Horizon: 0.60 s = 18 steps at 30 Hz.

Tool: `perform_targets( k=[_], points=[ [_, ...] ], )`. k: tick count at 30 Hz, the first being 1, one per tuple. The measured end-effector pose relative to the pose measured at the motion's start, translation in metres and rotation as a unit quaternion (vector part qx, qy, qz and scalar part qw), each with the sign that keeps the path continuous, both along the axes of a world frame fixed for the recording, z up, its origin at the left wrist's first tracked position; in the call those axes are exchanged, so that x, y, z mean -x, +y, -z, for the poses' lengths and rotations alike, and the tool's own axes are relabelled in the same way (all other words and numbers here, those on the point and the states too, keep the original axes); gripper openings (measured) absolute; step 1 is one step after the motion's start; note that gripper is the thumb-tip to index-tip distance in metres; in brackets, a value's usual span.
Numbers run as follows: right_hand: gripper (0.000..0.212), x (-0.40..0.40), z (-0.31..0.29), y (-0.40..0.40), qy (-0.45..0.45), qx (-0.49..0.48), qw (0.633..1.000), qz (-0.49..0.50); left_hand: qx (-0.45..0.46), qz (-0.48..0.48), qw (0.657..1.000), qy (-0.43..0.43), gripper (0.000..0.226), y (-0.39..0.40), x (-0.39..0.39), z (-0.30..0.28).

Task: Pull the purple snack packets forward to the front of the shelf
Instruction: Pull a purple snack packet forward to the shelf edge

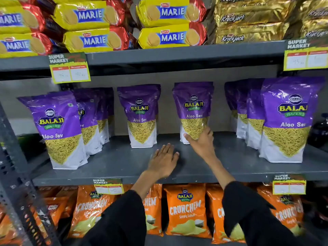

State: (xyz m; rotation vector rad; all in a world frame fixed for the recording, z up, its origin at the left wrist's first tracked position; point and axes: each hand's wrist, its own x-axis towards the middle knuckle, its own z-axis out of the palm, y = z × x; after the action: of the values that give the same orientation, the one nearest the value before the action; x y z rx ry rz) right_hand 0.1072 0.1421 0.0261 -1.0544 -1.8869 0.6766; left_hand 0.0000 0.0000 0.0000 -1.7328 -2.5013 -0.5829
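Purple Aloo Sev packets stand in rows on the grey middle shelf [124, 162]. The left row's front packet [58, 128] and the right row's front packet [287, 119] stand near the shelf's front edge. Two middle packets stand farther back: one at centre-left [140, 114] and one at centre-right [193, 109]. My right hand [202, 141] grips the bottom of the centre-right packet, fingers around its lower edge. My left hand [164, 160] lies flat on the bare shelf in front of the centre-left packet, fingers spread, holding nothing.
Yellow Marie biscuit packs [170, 23] and gold Krackjack packs [252, 20] fill the shelf above. Orange Crunchem bags [186, 210] fill the shelf below. Price tags [70, 68] hang from the shelf edges. A perforated metal upright [16, 174] runs down the left side.
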Motion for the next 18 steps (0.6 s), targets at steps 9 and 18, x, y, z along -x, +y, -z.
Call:
perform_targets(
  k=[9,18],
  points=[
    [0.145,0.048,-0.009,0.043,0.002,0.063,0.995,0.077,0.102,-0.007,0.995,-0.011,0.063,0.030,0.024,0.005],
    [0.142,0.062,0.001,0.052,0.010,0.051,0.993,0.109,0.104,-0.006,0.995,0.002,0.062,0.034,0.028,0.011]
  ],
)
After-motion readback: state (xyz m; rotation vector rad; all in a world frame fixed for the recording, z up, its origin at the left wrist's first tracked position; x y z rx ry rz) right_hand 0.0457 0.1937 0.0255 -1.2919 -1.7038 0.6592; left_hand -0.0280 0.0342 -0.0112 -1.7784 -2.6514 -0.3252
